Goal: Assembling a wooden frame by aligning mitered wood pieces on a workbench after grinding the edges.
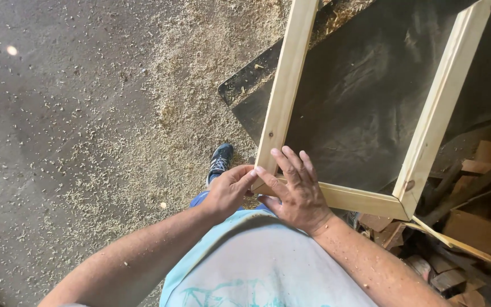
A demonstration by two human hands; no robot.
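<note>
You are holding a pale wooden frame by its near left corner, keeping it out in front of your waist above the floor. Your right hand is lying flat over that corner joint, fingers spread and reaching up along the left rail. Your left hand is pressing against the outer edge of the same corner, fingers curled, fingertips touching the wood. The frame's two long rails are running away from you over a dark sheet lying on the floor. Sawdust is covering the concrete floor to the left. Your shoe is showing just below the corner. Wood offcuts are piling up at the right.
</note>
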